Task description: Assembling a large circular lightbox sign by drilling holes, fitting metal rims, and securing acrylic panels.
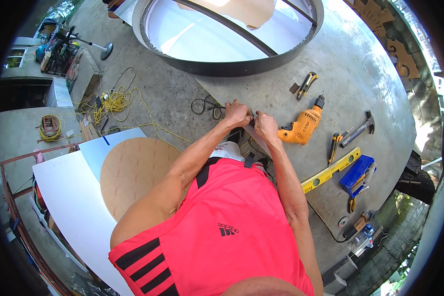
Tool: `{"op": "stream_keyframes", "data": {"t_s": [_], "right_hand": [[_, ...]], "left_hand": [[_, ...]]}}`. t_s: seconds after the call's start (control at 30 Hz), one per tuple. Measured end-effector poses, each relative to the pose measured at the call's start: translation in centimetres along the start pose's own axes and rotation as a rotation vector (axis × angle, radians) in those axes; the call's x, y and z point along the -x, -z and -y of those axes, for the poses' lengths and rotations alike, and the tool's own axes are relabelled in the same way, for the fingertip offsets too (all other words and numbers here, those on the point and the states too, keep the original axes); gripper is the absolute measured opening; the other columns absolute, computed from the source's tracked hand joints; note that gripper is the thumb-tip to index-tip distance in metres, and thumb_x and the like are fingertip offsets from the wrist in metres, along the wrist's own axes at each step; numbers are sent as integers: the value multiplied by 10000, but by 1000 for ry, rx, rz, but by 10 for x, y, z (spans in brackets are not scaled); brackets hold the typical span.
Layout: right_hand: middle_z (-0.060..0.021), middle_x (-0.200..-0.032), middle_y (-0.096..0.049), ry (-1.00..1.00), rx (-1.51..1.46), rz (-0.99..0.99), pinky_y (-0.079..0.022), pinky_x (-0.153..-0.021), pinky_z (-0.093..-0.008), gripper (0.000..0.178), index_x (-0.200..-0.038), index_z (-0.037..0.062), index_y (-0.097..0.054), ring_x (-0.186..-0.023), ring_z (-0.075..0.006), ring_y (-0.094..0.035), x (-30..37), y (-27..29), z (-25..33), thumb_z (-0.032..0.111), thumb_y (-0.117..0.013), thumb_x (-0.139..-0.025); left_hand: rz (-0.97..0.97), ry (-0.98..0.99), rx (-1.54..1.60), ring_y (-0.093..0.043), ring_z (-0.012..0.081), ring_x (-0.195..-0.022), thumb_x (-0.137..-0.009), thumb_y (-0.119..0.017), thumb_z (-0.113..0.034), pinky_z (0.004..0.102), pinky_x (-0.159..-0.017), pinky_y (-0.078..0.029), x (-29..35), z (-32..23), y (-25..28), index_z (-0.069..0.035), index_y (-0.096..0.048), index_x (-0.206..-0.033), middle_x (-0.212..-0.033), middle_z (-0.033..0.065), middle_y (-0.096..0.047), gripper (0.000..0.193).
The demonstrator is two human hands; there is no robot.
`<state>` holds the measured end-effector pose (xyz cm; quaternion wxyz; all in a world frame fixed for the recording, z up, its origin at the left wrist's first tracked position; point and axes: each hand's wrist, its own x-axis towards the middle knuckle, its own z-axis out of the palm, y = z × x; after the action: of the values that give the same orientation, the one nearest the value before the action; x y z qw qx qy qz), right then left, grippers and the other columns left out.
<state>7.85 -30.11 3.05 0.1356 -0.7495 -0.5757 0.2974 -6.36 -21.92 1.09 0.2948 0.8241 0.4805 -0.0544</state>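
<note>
Facing each other near the edge of the table (392, 106) in the head view, both hands have their fingers curled narrow. A small dark piece (252, 115) shows between the left hand (238, 114) and the right hand (266, 126); I cannot tell which one holds it. A black cord (201, 100) loops just left of the left hand. Just right of the right hand lies the drill (303, 127); farther right are a hammer (356, 134), level (325, 177) and blue box (352, 175). A round frame (222, 68) lies ahead.
</note>
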Motion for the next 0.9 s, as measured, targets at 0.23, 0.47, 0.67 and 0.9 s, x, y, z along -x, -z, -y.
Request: {"op": "stream_keyframes", "data": {"t_s": [0.23, 0.47, 0.67, 0.9], "right_hand": [[-262, -981, -704, -172, 22, 243, -536, -837, -506, 282, -1037, 63, -746, -960, -453, -673, -29, 5, 8, 180, -606, -823], [-231, -969, -684, -21, -75, -88, -518, -813, -497, 268, -1000, 51, -748, -935, -427, -663, -9, 2, 13, 171, -600, -811], [-197, -988, -695, -14, -77, -118, -519, -812, -480, 239, -997, 58, -713, -925, -409, -666, 0, -3, 8, 211, -625, -836], [-171, -987, -700, 77, -39, 27, -519, -787, -477, 252, -1077, 74, -657, -918, -400, -668, -5, 10, 6, 175, -631, -847]], "left_hand": [[20, -59, 65, -672, 399, -953, -683, -630, -227, 595, -881, -419, -10, 7, -14, -94, -762, -746, -867, 207, -726, 198], [71, -55, 175, -705, 357, -895, -695, -622, -229, 590, -848, -443, -14, 10, 2, -80, -764, -805, -852, 182, -731, 233], [84, -47, 264, -703, 349, -892, -713, -639, -261, 580, -851, -448, -10, 11, -3, -97, -769, -835, -852, 154, -737, 243], [-30, 61, 421, -707, 333, -856, -722, -649, -314, 501, -829, -477, -6, 14, -18, -133, -783, -845, -834, 130, -743, 256]]}}
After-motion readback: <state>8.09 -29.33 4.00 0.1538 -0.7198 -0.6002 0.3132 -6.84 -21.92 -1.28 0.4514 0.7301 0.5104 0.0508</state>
